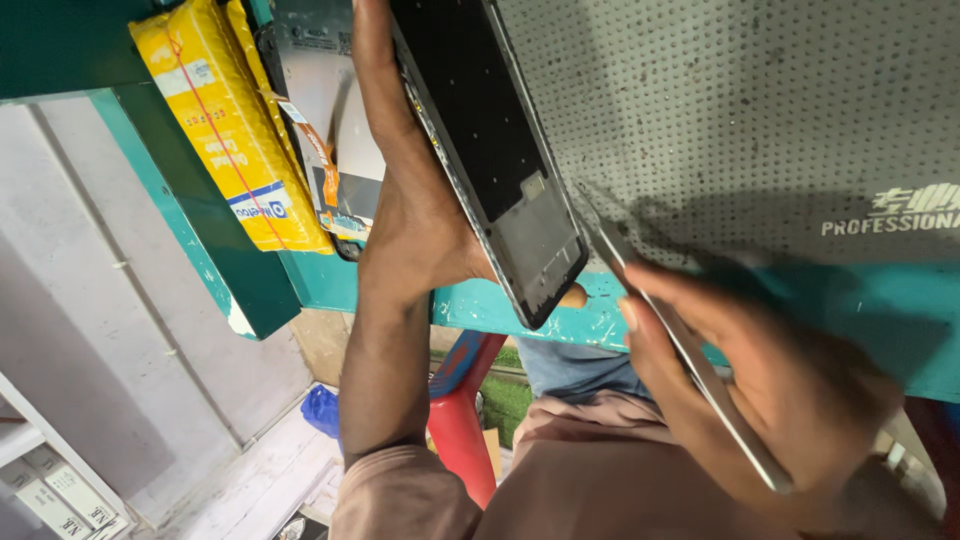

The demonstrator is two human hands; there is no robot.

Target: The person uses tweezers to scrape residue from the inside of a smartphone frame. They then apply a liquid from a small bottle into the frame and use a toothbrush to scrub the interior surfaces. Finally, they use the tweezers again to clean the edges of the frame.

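- Lying at the front edge of the bench, the dark phone frame (490, 150) rests partly on the grey perforated mat (740, 120), its lower corner overhanging the teal bench (480, 305) edge.
- We judge the frame could tip off that edge, or its thin rim could bend, if our tweezers (680, 340) press or lever too hard.
- Our left hand (410, 190) lies along the frame's left side, fingers closed against it, pinning it down.
- Our right hand (760, 390) is curled shut around the metal tweezers, tip near the frame's lower right side.
- A detached screen panel (330, 110) and a yellow packet (225, 125) sit toward the bench's left end.
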